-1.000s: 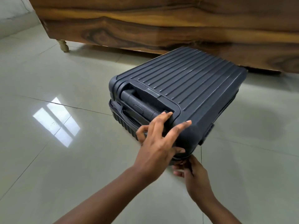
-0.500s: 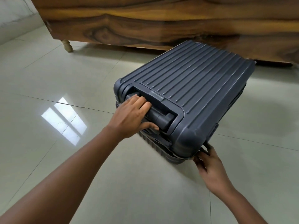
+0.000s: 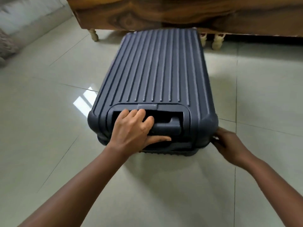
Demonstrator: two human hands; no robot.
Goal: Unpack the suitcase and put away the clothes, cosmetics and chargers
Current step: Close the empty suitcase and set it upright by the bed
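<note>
A glossy pale grey tiled floor (image 3: 49, 128) fills most of the view, with a bright window reflection on it just left of the case. Along the top runs a dark, strongly grained wooden furniture panel (image 3: 164, 12) standing on small cream turned feet (image 3: 93, 34). In the middle, lying flat on the floor with its lid closed, is the dark blue hard-shell ribbed suitcase (image 3: 157, 66), its far end close to the wooden panel and its handle end toward the person. The left hand (image 3: 132, 131) is at the recessed dark blue pull handle (image 3: 165, 127) on the near end; its fingers (image 3: 141, 114) curl over the top of the bar and the thumb lies underneath, so the hand grips the handle. The right hand (image 3: 229, 143) is at the suitcase's near right corner, low by the seam, with its fingers drawn together against the edge; it seems to pinch something small there, perhaps a zip pull, but that spot is too dark to tell.
</note>
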